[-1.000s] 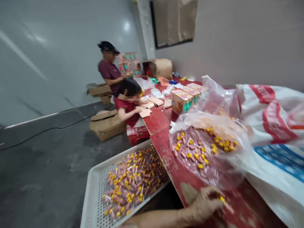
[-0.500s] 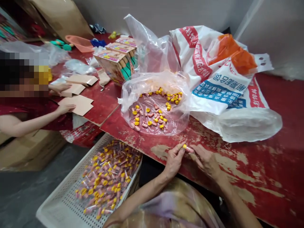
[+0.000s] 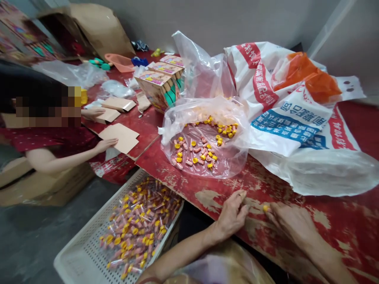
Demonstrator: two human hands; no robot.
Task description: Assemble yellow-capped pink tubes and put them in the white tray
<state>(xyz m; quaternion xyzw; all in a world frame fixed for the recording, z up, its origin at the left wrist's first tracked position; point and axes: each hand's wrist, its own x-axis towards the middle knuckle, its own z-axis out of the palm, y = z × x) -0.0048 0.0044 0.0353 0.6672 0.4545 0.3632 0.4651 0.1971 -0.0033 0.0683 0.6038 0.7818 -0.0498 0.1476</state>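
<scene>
Pinching a small yellow-capped piece (image 3: 265, 208) at the fingertips of the right hand (image 3: 291, 221), low on the worn red counter (image 3: 331, 221); left hand (image 3: 233, 213) resting just beside it, fingers curled loosely on the surface, gripping nothing visible.

Lying beyond both hands: a crinkled clear plastic bag (image 3: 204, 138) spread open, holding pink pieces with yellow caps; behind and to its right a heap of woven white sacks (image 3: 284, 106) printed in red and blue, topped by orange plastic. Standing further back, a row of printed cardboard boxes (image 3: 161, 85). Sitting below the counter edge at left, a white perforated tray (image 3: 85, 252) filled with wrapped pink-and-yellow pieces. Pressing on a flat tan card (image 3: 120, 138) at far left, another person's hand (image 3: 105, 144). Showing chipped, scuffed paint and pale patches around both hands.
</scene>
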